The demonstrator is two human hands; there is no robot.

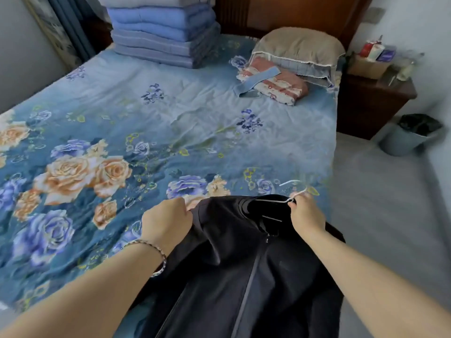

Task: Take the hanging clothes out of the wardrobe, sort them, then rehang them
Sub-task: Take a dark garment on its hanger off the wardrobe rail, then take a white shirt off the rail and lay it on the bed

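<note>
Two grips closed: left grip (168, 215) pinches the black jacket (244, 264), right grip (305, 213) the white hanger (290, 182). Overhanging the bed (195, 118), the jacket may slide off if loosed.

Your black jacket (244, 264) is smooth, matt cloth with a dull zip. Its hanger (299, 193) looks like thin, white-coated wire. The bedsheet (195, 118) is matt printed cloth, creased. The stacked quilts (163, 37) are soft, padded cloth. Headboard (292, 13) and nightstand (366, 108) are dark wood with a slight sheen. The bin (402, 145) is smooth plastic. Your bracelet (158, 254) is braided cord.
</note>
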